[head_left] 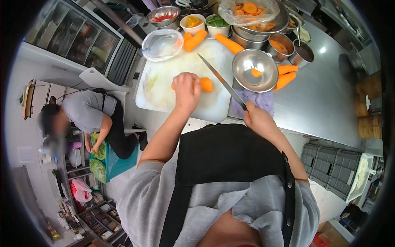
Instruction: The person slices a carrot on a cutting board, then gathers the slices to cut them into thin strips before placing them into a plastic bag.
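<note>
My left hand is closed over a thick piece of peeled carrot lying on the white cutting board. My right hand grips the handle of a long knife, whose blade points up and to the left over the board's right side, apart from the carrot. Right of the blade stands a steel bowl with a small orange piece in it. Whole peeled carrots lie at the board's far edge, and two more lie right of the bowl. A purple cloth is beside the knife handle.
A clear plastic bowl sits at the board's far left corner. Behind are containers of greens, red strips and bagged carrot slices. Steel pots stand at the right. Another person sits bent over leafy vegetables at the left.
</note>
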`<action>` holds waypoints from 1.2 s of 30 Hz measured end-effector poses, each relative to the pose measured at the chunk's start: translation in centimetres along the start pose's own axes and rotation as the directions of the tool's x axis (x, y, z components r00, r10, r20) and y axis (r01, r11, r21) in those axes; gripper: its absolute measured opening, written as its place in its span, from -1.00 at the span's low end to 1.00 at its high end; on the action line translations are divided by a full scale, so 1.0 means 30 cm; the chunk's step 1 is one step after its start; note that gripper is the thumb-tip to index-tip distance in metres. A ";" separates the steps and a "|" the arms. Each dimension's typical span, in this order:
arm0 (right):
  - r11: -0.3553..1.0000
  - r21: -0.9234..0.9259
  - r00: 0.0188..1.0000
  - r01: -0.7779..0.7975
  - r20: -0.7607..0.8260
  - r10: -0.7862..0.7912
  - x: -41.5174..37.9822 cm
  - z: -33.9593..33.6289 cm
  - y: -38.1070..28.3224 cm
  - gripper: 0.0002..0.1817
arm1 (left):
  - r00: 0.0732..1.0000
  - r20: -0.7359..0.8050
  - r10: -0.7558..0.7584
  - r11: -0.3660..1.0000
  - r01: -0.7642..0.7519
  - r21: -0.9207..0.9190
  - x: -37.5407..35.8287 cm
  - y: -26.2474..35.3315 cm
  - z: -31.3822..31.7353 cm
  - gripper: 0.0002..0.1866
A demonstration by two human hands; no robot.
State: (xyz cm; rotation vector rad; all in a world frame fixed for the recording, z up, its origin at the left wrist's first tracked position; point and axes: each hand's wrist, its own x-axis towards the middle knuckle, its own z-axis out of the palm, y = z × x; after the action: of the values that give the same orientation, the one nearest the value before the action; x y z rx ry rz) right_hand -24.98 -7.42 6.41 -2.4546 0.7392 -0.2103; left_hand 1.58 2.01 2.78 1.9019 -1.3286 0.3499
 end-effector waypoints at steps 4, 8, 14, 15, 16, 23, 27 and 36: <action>0.999 -0.037 0.999 0.040 -0.002 -0.040 0.044 0.041 -0.033 -0.83 | 0.999 -0.032 0.018 1.000 -0.019 -0.024 -0.034 0.005 0.082 -0.88; 0.996 -0.052 0.998 0.067 0.002 -0.067 0.054 0.044 -0.048 -0.85 | 0.999 -0.032 0.026 0.999 -0.025 0.041 -0.034 -0.005 0.128 -0.86; 0.989 -0.134 0.998 0.062 0.034 -0.058 0.045 0.042 -0.048 -0.87 | 0.998 -0.037 0.044 0.990 -0.038 0.138 -0.041 0.000 0.139 -0.83; 0.987 -0.146 0.997 0.061 0.046 -0.055 0.045 0.034 -0.050 -0.88 | 0.999 -0.030 0.037 0.991 -0.033 0.131 -0.039 0.001 0.139 -0.82; 0.986 -0.158 0.997 0.060 0.059 -0.051 0.043 0.024 -0.054 -0.88 | 0.999 -0.022 0.031 0.992 -0.028 0.124 -0.039 0.002 0.139 -0.82; 0.974 -0.225 0.990 0.004 0.136 0.027 0.035 -0.034 -0.089 -0.88 | 1.000 0.027 -0.001 0.994 -0.002 0.113 -0.039 0.012 0.126 -0.79; 0.971 -0.237 0.979 -0.018 0.191 0.065 0.051 -0.050 -0.114 -0.87 | 1.000 0.015 0.004 0.991 -0.006 0.134 -0.039 0.011 0.125 -0.77; 0.988 -0.152 0.972 -0.033 0.226 0.067 0.221 0.037 -0.136 -0.86 | 1.000 0.026 -0.003 0.992 0.000 0.125 -0.038 0.016 0.123 -0.78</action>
State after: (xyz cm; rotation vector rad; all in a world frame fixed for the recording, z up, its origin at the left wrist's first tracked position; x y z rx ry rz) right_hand -17.21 -7.73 7.70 -2.5384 0.7354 0.1527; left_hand -0.05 0.03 -0.15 2.0169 -1.3505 0.4172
